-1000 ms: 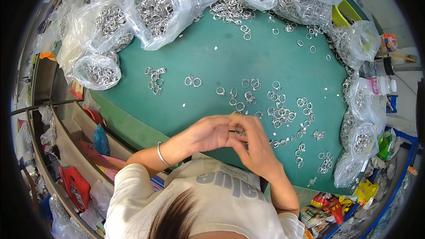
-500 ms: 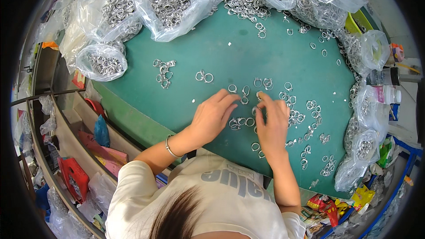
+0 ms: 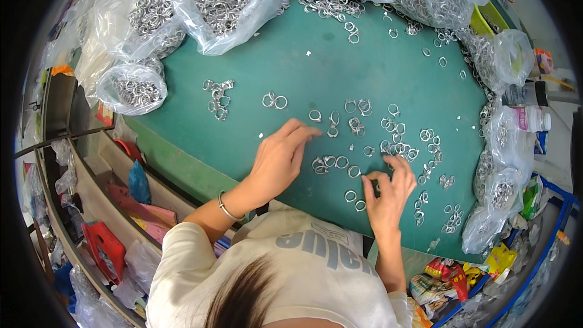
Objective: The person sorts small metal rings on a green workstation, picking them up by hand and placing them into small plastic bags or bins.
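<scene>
Silver-coloured metal rings lie in small groups on a green table mat. My left hand (image 3: 276, 157) hovers over the mat with fingers stretched out and nothing seen in them. Just beyond its fingertips lie a pair of rings (image 3: 333, 124) and a single ring (image 3: 314, 115). My right hand (image 3: 390, 194) is open, thumb and fingers apart. Its fingertips reach the near edge of a ring cluster (image 3: 398, 148), and its thumb is close to one ring (image 3: 354, 172). A row of linked-looking rings (image 3: 330, 163) lies between my hands. Whether the right fingertips touch a ring is hard to tell.
Clear plastic bags of rings (image 3: 220, 42) line the far edge, with more bags (image 3: 501, 140) along the right. A loose ring pile (image 3: 333, 0) sits at the back. Other rings (image 3: 217, 98) lie far left. Shelves with a red container (image 3: 103, 249) stand left of the table.
My right hand has moved right and nearer to me, baring several rings between the hands. My left hand has drawn back slightly left. The whole view has shifted a little.
</scene>
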The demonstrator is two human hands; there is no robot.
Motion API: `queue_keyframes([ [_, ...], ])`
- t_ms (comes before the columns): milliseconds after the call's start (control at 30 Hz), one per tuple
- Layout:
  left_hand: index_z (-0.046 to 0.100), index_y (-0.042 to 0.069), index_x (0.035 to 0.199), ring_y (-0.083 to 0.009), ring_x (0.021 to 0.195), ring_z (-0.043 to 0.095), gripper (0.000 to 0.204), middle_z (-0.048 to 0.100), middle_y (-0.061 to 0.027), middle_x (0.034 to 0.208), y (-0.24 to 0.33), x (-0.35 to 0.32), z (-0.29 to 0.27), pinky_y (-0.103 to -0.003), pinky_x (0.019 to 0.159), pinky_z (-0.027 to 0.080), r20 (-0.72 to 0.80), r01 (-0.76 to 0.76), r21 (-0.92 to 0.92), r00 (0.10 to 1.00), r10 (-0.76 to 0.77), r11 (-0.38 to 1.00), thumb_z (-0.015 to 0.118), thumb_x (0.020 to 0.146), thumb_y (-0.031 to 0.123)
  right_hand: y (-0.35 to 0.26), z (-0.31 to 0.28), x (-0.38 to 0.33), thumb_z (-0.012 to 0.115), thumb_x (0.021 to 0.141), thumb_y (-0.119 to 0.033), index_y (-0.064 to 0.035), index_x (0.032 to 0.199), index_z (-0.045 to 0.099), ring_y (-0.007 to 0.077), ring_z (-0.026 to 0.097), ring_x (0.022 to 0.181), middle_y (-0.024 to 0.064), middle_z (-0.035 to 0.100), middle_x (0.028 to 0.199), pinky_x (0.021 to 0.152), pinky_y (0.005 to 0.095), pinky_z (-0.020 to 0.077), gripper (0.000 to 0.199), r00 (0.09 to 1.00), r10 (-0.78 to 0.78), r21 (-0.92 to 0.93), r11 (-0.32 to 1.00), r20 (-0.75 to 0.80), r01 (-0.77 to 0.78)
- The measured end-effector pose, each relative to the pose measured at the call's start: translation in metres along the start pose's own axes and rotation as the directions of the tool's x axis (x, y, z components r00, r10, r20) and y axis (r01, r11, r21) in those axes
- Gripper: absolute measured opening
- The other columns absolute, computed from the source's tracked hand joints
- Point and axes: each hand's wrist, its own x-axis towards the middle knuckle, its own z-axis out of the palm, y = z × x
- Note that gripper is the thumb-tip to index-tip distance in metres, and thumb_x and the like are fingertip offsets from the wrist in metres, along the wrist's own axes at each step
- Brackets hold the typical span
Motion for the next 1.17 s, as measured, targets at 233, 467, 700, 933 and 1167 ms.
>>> queue_keyframes([
  [233, 0.062, 0.004, 0.097, -0.0254, 0.065, 0.057, 0.021, 0.056, -0.0089, 0.09, 0.013, -0.009, 0.019, -0.035, 0.057, 0.047, 0.234, -0.012, 0.09, 0.972, -0.009, 0.996, 0.067, 0.077, 0.007, 0.017, -0.022, -0.03, 0.075, 0.068, -0.009, -0.0047, 0.068, 0.055, 0.0326, 0.047, 0.109, 0.0093, 0.051, 0.101, 0.09, 0.0434, 0.0316, 0.02, 0.987, 0.158, -0.062, 0.985, -0.035, -0.16],
  [467, 0.063, 0.005, 0.1, -0.0251, 0.065, 0.058, 0.023, 0.056, -0.007, 0.094, 0.034, -0.004, 0.04, -0.036, 0.055, 0.047, 0.32, -0.178, 0.138, 0.939, 0.127, 0.974, 0.067, 0.077, 0.009, 0.038, -0.037, -0.063, 0.075, 0.068, -0.008, -0.0034, 0.068, 0.055, 0.0309, 0.048, 0.104, 0.0095, 0.052, 0.099, 0.088, 0.0409, 0.0327, 0.021, 0.9, 0.381, 0.062, 0.924, -0.211, -0.377],
  [700, 0.061, 0.005, 0.103, -0.0281, 0.067, 0.06, 0.025, 0.056, -0.0079, 0.098, 0.05, -0.002, 0.072, -0.037, 0.057, 0.049, 0.406, -0.269, 0.128, 0.892, 0.197, 0.955, 0.065, 0.079, 0.01, 0.053, -0.04, -0.079, 0.072, 0.071, -0.007, -0.0027, 0.071, 0.053, 0.0325, 0.048, 0.104, 0.0092, 0.052, 0.098, 0.09, 0.0421, 0.0331, 0.019, 0.87, 0.401, 0.121, 0.916, -0.288, -0.382],
  [933, 0.057, 0.005, 0.109, -0.0314, 0.07, 0.061, 0.033, 0.05, -0.0093, 0.111, 0.067, 0.035, 0.103, -0.04, 0.055, 0.049, 0.403, -0.308, 0.172, 0.889, 0.218, 0.936, 0.065, 0.078, 0.009, 0.061, -0.04, -0.055, 0.074, 0.069, -0.007, -0.0033, 0.075, 0.053, 0.0335, 0.047, 0.106, 0.0098, 0.051, 0.098, 0.09, 0.0435, 0.0321, 0.022, 0.896, 0.317, 0.135, 0.948, -0.311, -0.289],
  [1167, 0.053, 0.006, 0.111, -0.0324, 0.073, 0.062, 0.036, 0.045, -0.0113, 0.12, 0.049, 0.032, 0.111, -0.042, 0.056, 0.05, 0.56, -0.373, 0.293, 0.813, 0.158, 0.881, 0.066, 0.077, 0.01, 0.065, -0.039, -0.021, 0.073, 0.071, -0.012, -0.0046, 0.085, 0.055, 0.0343, 0.04, 0.116, 0.0129, 0.048, 0.112, 0.095, 0.0473, 0.0276, 0.024, 0.956, 0.223, -0.074, 0.968, -0.192, -0.24],
])
